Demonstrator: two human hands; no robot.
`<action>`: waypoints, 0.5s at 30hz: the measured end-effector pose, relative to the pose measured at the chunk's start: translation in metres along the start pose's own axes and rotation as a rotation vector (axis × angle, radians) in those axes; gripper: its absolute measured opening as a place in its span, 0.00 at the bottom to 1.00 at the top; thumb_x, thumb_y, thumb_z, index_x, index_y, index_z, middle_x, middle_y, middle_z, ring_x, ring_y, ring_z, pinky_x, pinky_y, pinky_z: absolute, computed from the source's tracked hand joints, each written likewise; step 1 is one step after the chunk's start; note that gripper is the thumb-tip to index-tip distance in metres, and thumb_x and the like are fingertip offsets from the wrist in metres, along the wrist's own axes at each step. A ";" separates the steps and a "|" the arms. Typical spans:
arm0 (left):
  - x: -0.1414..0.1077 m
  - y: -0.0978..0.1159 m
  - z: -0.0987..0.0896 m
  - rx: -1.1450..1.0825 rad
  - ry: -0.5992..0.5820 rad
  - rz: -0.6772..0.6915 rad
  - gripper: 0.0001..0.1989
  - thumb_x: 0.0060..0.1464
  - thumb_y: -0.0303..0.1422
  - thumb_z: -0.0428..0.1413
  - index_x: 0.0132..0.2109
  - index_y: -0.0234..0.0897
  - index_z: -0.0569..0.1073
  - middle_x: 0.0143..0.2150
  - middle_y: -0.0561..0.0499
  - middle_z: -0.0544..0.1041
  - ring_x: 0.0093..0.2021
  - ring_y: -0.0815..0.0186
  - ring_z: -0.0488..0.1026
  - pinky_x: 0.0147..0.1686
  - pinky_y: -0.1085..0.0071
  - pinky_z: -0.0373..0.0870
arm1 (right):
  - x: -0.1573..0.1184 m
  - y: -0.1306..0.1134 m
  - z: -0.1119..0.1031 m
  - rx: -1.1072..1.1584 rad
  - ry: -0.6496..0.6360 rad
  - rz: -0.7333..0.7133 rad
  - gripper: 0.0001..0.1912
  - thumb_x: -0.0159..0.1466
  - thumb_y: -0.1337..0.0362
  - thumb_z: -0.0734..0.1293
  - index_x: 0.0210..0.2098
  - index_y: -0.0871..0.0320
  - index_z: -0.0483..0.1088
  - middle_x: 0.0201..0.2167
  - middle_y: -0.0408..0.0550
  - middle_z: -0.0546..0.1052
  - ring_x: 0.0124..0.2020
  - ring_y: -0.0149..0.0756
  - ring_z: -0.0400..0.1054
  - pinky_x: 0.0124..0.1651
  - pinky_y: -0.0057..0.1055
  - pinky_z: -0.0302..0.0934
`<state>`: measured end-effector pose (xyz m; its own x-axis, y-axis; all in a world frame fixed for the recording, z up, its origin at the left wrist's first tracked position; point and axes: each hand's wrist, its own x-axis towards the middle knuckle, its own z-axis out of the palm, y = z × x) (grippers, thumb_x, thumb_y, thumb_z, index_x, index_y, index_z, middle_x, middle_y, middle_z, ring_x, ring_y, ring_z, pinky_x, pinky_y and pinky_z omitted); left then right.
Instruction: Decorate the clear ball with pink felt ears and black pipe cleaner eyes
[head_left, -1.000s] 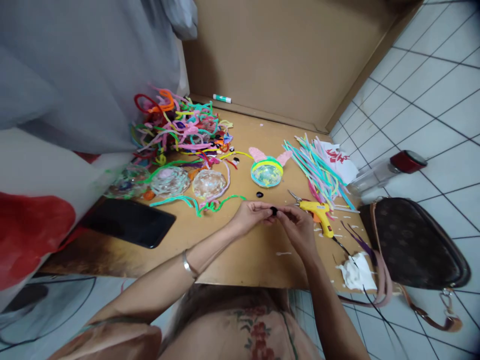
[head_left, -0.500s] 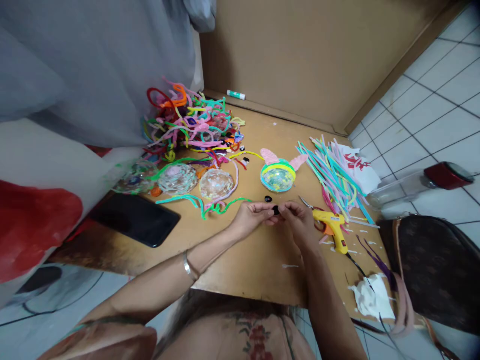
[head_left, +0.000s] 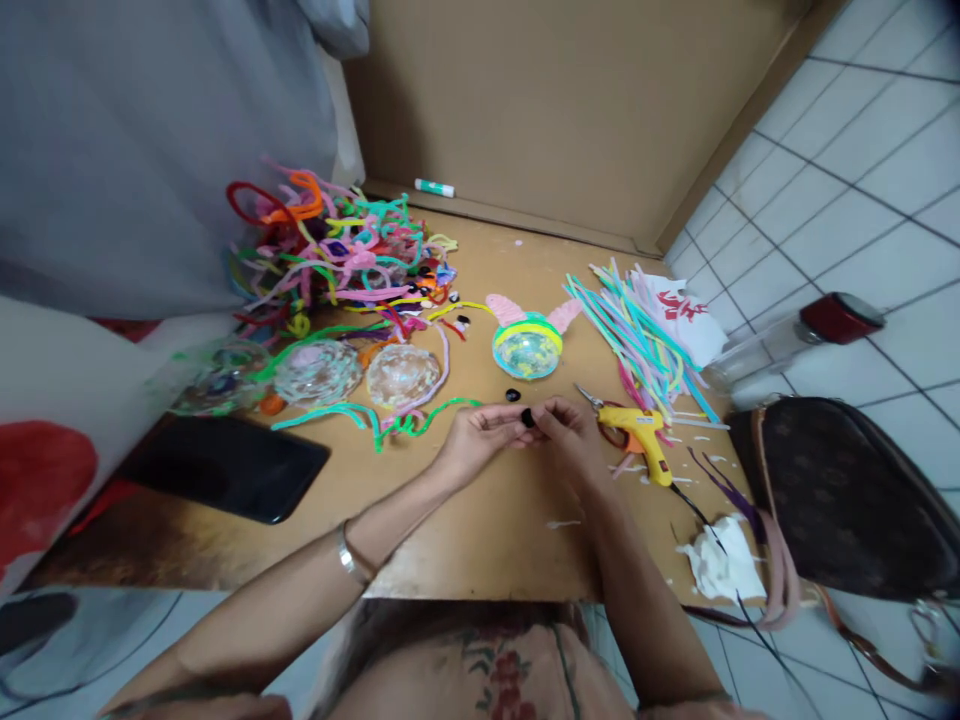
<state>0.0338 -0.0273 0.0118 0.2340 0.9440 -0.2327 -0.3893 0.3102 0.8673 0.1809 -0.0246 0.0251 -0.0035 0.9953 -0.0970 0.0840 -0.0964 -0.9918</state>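
My left hand [head_left: 480, 438] and my right hand [head_left: 566, 435] meet above the table, fingertips pinched together on a small black oval piece [head_left: 528, 417]. It may be a craft eye, but it is too small to be sure. A similar black piece [head_left: 513, 395] lies on the table just beyond my fingers. Farther back sits a round clear bowl shape [head_left: 527, 352] with a yellow, green and blue pipe-cleaner rim and two pink ears. To the right of my right hand lies a yellow glue gun [head_left: 637, 435], with metal-tipped pliers or scissors [head_left: 587, 396] beside it.
A tangled heap of pipe cleaners [head_left: 345, 250] stands back left, near several decorated clear domes [head_left: 403, 376]. A black phone [head_left: 229, 465] lies front left. Straight pipe cleaners [head_left: 645, 335], a bottle [head_left: 806, 335], crumpled tissue [head_left: 724, 560] and a brown bag [head_left: 855, 500] are at the right. A glue stick [head_left: 435, 188] lies at the back.
The view has shifted, so the table's contents appear farther left. Both hands still pinch the black piece, with barely any change in finger position.
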 end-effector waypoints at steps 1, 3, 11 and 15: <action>-0.001 0.001 0.001 -0.002 0.018 -0.008 0.24 0.30 0.40 0.71 0.37 0.32 0.81 0.28 0.47 0.82 0.27 0.67 0.77 0.33 0.71 0.76 | -0.001 0.000 0.001 -0.045 0.008 -0.044 0.14 0.54 0.53 0.68 0.22 0.58 0.69 0.17 0.40 0.70 0.21 0.30 0.63 0.26 0.27 0.58; -0.003 0.001 0.001 0.002 0.060 -0.020 0.25 0.28 0.39 0.72 0.37 0.31 0.81 0.27 0.48 0.82 0.26 0.67 0.77 0.33 0.70 0.76 | -0.002 -0.001 0.003 -0.146 0.022 -0.142 0.13 0.55 0.56 0.66 0.20 0.57 0.65 0.17 0.39 0.68 0.22 0.28 0.61 0.27 0.26 0.56; -0.005 0.004 0.000 0.108 0.142 -0.046 0.20 0.27 0.35 0.71 0.32 0.32 0.78 0.26 0.50 0.80 0.25 0.69 0.75 0.30 0.72 0.75 | -0.002 0.003 0.012 -0.285 0.071 -0.235 0.09 0.58 0.62 0.61 0.23 0.55 0.59 0.19 0.37 0.65 0.23 0.28 0.60 0.30 0.26 0.56; -0.006 0.005 0.005 0.135 0.124 -0.094 0.14 0.30 0.34 0.66 0.27 0.33 0.74 0.22 0.53 0.75 0.21 0.72 0.70 0.25 0.74 0.70 | -0.005 0.001 0.015 -0.432 0.069 -0.287 0.08 0.61 0.64 0.59 0.25 0.54 0.57 0.24 0.39 0.66 0.28 0.31 0.62 0.36 0.28 0.58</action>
<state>0.0345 -0.0323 0.0200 0.1489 0.9206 -0.3610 -0.2463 0.3881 0.8881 0.1660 -0.0298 0.0232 -0.0220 0.9807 0.1940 0.4925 0.1795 -0.8516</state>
